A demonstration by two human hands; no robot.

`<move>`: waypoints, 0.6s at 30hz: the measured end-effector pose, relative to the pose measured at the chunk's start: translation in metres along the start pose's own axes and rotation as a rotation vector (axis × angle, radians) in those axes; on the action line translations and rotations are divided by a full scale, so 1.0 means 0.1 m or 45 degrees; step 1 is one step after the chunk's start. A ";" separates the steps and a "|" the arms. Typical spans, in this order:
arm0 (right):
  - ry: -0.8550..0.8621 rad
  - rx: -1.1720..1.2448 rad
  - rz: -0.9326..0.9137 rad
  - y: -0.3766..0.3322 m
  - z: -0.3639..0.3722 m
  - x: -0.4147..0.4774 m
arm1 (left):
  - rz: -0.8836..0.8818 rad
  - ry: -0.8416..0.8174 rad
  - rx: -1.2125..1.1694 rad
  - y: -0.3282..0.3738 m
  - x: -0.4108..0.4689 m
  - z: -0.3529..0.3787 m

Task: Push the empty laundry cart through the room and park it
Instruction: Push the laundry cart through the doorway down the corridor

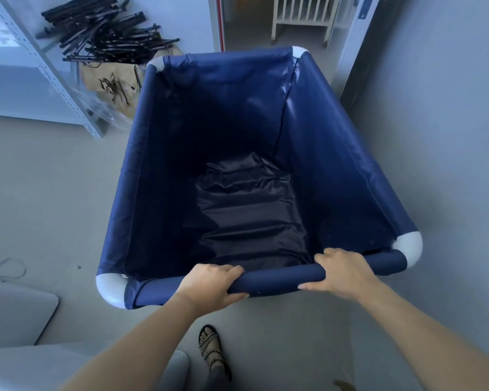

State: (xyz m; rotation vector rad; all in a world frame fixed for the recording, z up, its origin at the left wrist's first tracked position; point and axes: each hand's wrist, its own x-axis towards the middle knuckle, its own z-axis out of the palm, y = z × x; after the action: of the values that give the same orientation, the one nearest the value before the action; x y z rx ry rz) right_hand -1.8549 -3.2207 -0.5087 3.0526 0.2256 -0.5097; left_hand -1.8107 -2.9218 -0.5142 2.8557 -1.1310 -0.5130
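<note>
Both hands clamp the near rail of the blue laundry cart (316, 131): left hand (209, 286), right hand (342, 272), fingers curled over.

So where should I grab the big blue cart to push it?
Take the cart by its near top bar, standing behind it. That bar is round, padded and level, so fingers can wrap over the top. The left hand and right hand grip it that way, set apart, which probably helps with steering.
</note>
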 end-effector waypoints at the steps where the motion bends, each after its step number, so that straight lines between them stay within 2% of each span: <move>1: -0.010 0.006 0.009 -0.03 0.03 -0.11 | 0.007 -0.006 0.005 0.06 -0.07 0.02; 9: -0.020 -0.008 0.018 -0.06 0.22 -0.68 | 0.022 -0.021 -0.064 0.50 -0.44 0.18; 18: -0.050 0.022 0.043 -0.27 0.23 -0.85 | 0.021 -0.025 -0.003 0.48 -0.64 0.26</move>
State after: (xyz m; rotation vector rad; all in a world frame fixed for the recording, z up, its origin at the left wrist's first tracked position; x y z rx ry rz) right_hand -1.9456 -3.2072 -0.5034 3.0543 0.1684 -0.5720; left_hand -1.8936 -2.9119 -0.5129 2.8430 -1.1552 -0.5418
